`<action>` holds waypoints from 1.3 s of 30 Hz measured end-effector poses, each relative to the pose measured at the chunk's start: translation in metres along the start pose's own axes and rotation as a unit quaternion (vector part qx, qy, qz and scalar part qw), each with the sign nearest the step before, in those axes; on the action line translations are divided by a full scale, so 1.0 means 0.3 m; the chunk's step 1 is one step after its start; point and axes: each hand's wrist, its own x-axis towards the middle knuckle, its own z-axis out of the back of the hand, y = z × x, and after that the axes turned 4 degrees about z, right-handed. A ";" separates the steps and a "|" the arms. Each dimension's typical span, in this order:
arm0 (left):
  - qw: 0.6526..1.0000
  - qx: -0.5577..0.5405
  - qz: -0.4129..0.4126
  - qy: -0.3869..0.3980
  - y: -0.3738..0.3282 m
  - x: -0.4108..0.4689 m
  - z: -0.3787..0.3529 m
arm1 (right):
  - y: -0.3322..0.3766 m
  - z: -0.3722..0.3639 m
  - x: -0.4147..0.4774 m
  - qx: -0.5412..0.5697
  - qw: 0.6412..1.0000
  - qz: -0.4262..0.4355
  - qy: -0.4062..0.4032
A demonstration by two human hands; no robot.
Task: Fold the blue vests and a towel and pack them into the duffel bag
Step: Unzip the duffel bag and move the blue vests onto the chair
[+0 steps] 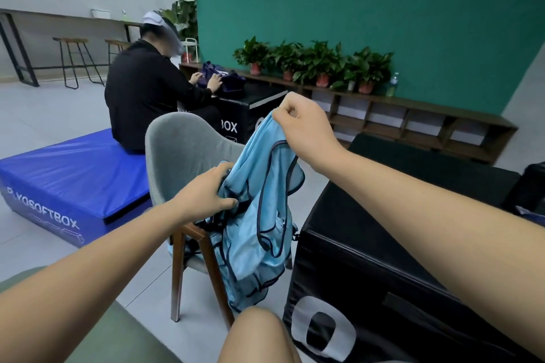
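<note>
The right hand (306,127) is raised, its fingers curled and pinching the top edge of the blue vests (259,215). These are light blue mesh with dark trim and hang down from it in a loose bunch. Lower and to the left, the left hand (206,194) grips the same bunch, fingers and thumb closed into the fabric. The vests hang between the two hands and drape over the seat of a grey chair (182,150) with wooden legs, just beyond the left hand.

Below the right forearm stands a black box (383,259). Its near face carries a large white "O"; any other lettering on it is cut off.

Left of the left arm lies a blue box (67,180) with pale print, where "YOSOFTBOX" can be read and the first letters are unclear.

Beyond both hands, another person (147,91) in black sits on it, hands on a dark blue bag (224,79) atop a second black box (247,115) marked "BOX".

Past the right hand, potted plants (318,65) line a low wooden shelf (413,115).
</note>
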 end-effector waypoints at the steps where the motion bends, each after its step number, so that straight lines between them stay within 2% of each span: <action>1: 1.000 -0.007 0.011 0.001 0.002 -0.008 0.004 | 0.018 0.007 0.003 0.003 1.000 0.005 -0.003; 8: 0.994 -0.069 0.031 -0.074 -0.036 -0.010 0.025 | 0.091 0.084 0.056 0.043 0.998 -0.002 -0.050; 13: 0.981 -0.149 0.004 -0.127 -0.156 -0.027 0.061 | 0.091 0.182 0.122 0.104 0.987 -0.049 -0.111; 21: 0.963 -0.178 -0.011 -0.200 -0.331 -0.176 0.014 | 0.140 0.287 0.151 0.223 0.954 -0.133 -0.148; 23: 0.962 -0.201 0.001 -0.184 -0.367 -0.213 -0.007 | 0.167 0.314 0.149 0.238 0.949 -0.130 -0.160; 26: 0.963 -0.241 0.039 -0.115 -0.410 -0.257 -0.052 | 0.196 0.355 0.145 0.240 0.945 -0.127 -0.180; 31: 0.962 -0.270 0.043 -0.012 -0.518 -0.296 -0.124 | 0.232 0.437 0.116 0.226 0.941 -0.134 -0.213; 39: 0.896 -0.429 0.051 0.107 -0.609 -0.292 -0.156 | 0.171 0.666 -0.020 0.204 0.925 -0.169 -0.273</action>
